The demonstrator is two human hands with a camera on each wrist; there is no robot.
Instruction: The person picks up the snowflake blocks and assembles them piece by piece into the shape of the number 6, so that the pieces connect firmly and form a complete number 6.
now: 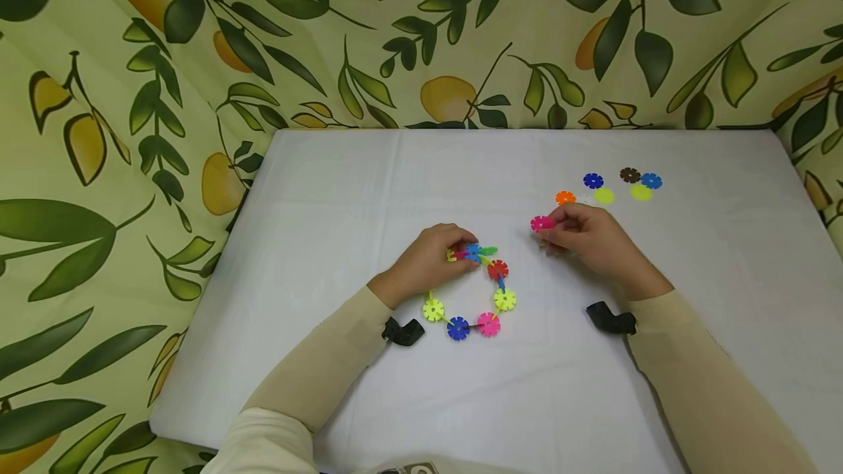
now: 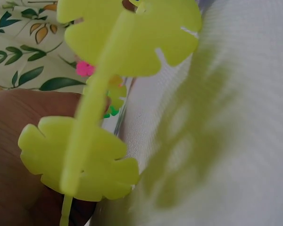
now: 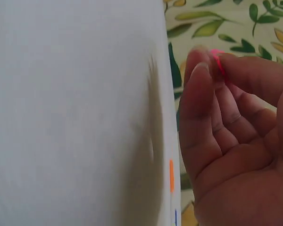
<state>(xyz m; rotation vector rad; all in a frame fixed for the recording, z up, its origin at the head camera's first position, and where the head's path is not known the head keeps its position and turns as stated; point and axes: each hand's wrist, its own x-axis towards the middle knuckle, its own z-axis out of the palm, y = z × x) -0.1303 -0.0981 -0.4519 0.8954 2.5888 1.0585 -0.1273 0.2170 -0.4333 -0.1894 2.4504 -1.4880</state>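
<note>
A ring of interlocking snowflake discs (image 1: pixel 470 291) lies near the middle of the white-covered desk (image 1: pixel 342 189), and the work looks to be at the step of adding one more piece to it. The left hand (image 1: pixel 431 260) rests on the ring's upper left part, its fingers curled over the discs there and holding the chain steady. The right hand (image 1: pixel 586 238) hovers just right of the ring, pinching a pink disc (image 1: pixel 541 224) between thumb and fingertips; the right wrist view shows only a sliver of pink at the fingertips (image 3: pixel 205 70). As a judgement, the next move calls for bringing the pink disc to the ring's top, lining one of its slots with a slot on a disc under the left hand, and pressing them together while the left hand keeps the chain from shifting. Spare discs (image 1: pixel 615 187) in orange, blue, yellow-green and brown lie well apart behind the right hand. No brand, label or writing can be read anywhere.
</note>
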